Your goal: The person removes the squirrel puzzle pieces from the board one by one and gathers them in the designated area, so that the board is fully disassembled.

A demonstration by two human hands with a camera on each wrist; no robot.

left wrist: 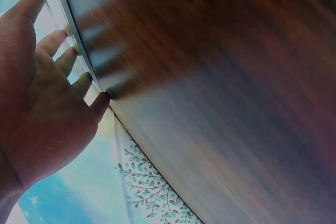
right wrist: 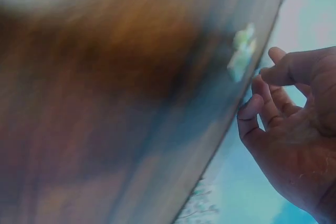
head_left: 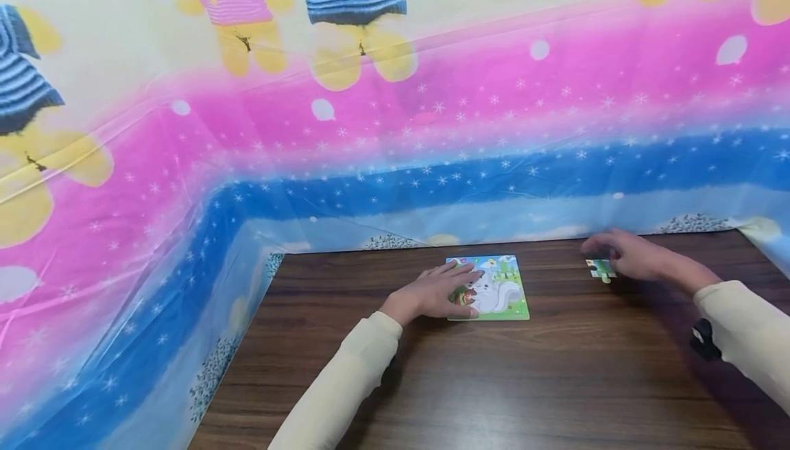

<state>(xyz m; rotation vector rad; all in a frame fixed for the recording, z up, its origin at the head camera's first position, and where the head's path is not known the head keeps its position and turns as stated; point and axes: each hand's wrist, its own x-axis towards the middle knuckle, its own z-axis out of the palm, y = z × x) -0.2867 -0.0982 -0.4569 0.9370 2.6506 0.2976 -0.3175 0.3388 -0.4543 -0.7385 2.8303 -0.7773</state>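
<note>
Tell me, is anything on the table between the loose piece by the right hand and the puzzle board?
Nothing visible. The loose piece lies by the right hand, and only bare table separates it from the puzzle board, where the left hand rests on the left part.

Counted on 1 dark brown wooden table [head_left: 494, 381]: 1 square cartoon-printed jigsaw puzzle board [head_left: 496, 289], 1 loose green-and-white jigsaw piece [head_left: 601, 269], 2 bare hands in cream sleeves, left [head_left: 432, 292] and right [head_left: 623, 254], against 1 pink-and-blue bear-printed plastic backdrop [head_left: 395, 127].
</note>
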